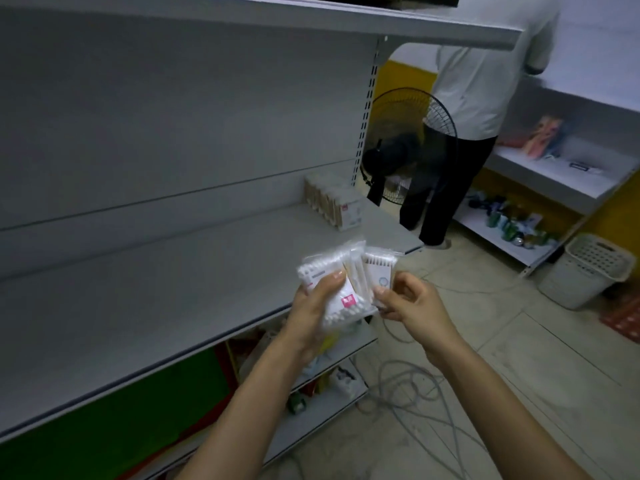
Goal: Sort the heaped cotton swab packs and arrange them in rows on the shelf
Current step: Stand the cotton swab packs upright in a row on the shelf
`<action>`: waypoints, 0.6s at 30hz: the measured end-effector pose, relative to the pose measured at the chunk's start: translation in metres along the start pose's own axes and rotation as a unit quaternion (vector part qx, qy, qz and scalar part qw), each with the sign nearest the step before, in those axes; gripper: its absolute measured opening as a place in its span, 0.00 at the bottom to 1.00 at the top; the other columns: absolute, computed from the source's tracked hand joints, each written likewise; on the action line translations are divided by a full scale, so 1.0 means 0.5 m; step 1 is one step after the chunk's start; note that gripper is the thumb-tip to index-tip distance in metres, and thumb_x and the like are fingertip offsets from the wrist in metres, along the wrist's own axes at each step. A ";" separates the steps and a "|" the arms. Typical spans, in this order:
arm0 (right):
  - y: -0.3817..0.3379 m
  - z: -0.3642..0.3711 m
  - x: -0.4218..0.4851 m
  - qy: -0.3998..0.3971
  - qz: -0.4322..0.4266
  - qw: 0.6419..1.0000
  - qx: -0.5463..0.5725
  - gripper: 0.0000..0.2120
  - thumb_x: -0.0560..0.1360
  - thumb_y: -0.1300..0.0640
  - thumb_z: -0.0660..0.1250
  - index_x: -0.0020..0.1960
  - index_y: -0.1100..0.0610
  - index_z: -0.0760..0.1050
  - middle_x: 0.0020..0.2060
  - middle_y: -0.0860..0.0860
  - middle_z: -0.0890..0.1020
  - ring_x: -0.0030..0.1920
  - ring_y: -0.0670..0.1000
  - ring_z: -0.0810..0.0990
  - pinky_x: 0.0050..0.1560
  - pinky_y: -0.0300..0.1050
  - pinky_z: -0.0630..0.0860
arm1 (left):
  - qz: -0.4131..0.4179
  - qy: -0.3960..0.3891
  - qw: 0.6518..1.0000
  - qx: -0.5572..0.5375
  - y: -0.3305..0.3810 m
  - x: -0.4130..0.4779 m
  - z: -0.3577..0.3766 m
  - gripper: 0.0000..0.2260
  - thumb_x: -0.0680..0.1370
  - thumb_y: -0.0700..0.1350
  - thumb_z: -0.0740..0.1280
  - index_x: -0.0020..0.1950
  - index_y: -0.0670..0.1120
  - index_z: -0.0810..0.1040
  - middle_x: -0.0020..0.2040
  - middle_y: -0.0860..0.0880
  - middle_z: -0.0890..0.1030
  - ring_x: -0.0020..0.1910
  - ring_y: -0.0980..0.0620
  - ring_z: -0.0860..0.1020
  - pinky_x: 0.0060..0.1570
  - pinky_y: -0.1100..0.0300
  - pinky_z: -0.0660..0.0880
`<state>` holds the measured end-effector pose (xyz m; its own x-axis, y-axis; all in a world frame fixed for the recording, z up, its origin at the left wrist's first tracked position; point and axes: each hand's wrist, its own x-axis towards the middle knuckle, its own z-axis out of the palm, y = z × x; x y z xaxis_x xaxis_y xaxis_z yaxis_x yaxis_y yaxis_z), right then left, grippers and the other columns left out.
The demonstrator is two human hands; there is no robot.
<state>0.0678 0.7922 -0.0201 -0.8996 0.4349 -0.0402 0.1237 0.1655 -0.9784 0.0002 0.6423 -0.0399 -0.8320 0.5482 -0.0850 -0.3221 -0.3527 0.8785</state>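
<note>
My left hand [313, 308] grips a bunch of clear cotton swab packs [334, 289], the front one with a pink label, just over the front edge of the grey shelf [173, 306]. My right hand [408, 301] pinches the lower corner of a white swab pack [379, 273] at the right side of the bunch. A row of several boxed swab packs [334, 204] stands upright at the shelf's far right, against the back panel.
A lower shelf [329, 362] holds mixed goods. A black standing fan [408, 147] and a person in a white shirt [478, 81] stand past the shelf end. Grey cables [415, 386] lie on the floor. A white basket [588, 268] sits by the right shelving.
</note>
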 end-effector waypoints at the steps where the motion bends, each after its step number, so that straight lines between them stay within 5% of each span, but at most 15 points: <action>1: 0.008 -0.020 0.032 0.021 -0.007 1.000 -0.016 0.05 0.75 0.61 0.68 0.50 0.61 0.77 0.41 0.51 0.81 0.39 0.46 0.80 0.40 0.39 0.77 | -0.006 0.016 1.000 -0.002 -0.001 0.037 0.006 0.32 0.65 0.54 0.74 0.64 0.38 0.76 0.57 0.35 0.81 0.53 0.39 0.81 0.51 0.49 0.79; 5: 0.061 -0.087 0.161 0.051 -0.016 0.998 -0.042 0.06 0.73 0.64 0.70 0.51 0.62 0.79 0.44 0.53 0.83 0.45 0.51 0.81 0.48 0.42 0.77 | -0.019 0.121 0.992 -0.023 0.004 0.201 -0.006 0.30 0.66 0.56 0.77 0.63 0.42 0.78 0.57 0.41 0.82 0.56 0.43 0.81 0.59 0.48 0.77; 9: 0.108 -0.099 0.257 0.019 -0.003 0.998 -0.065 0.07 0.74 0.65 0.69 0.51 0.60 0.77 0.43 0.53 0.83 0.45 0.53 0.81 0.47 0.43 0.77 | 0.022 0.233 0.970 0.065 -0.024 0.284 -0.028 0.13 0.74 0.48 0.73 0.56 0.47 0.79 0.48 0.50 0.85 0.47 0.54 0.83 0.43 0.61 0.80; 13: 0.130 -0.081 0.373 -0.049 -0.048 0.988 -0.139 0.07 0.76 0.60 0.68 0.42 0.58 0.70 0.35 0.56 0.78 0.36 0.52 0.77 0.40 0.44 0.71 | 0.047 0.329 0.923 0.194 -0.069 0.307 -0.034 0.17 0.70 0.56 0.75 0.53 0.51 0.76 0.49 0.52 0.83 0.48 0.54 0.82 0.52 0.55 0.79; 15: 0.131 -0.075 0.429 -0.082 -0.082 0.977 -0.179 0.10 0.77 0.59 0.67 0.40 0.56 0.68 0.33 0.51 0.75 0.34 0.47 0.73 0.35 0.31 0.66 | 0.066 0.331 0.909 0.243 -0.089 0.298 -0.021 0.16 0.70 0.54 0.76 0.52 0.56 0.72 0.49 0.60 0.80 0.49 0.60 0.80 0.52 0.64 0.76; 18: 0.140 -0.070 0.505 -0.100 -0.146 0.960 -0.216 0.11 0.77 0.58 0.67 0.39 0.54 0.67 0.34 0.48 0.72 0.37 0.48 0.70 0.33 0.34 0.62 | 0.097 0.331 0.895 0.281 -0.102 0.288 -0.004 0.22 0.66 0.57 0.74 0.56 0.58 0.71 0.49 0.66 0.80 0.50 0.69 0.78 0.49 0.72 0.74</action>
<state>-0.1360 0.9449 -0.0917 -0.9793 0.1430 0.1436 -0.0228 0.6260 -0.7795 -0.1041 0.7379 -0.0977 -0.9930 -0.1180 -0.0014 -0.0189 0.1477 0.9888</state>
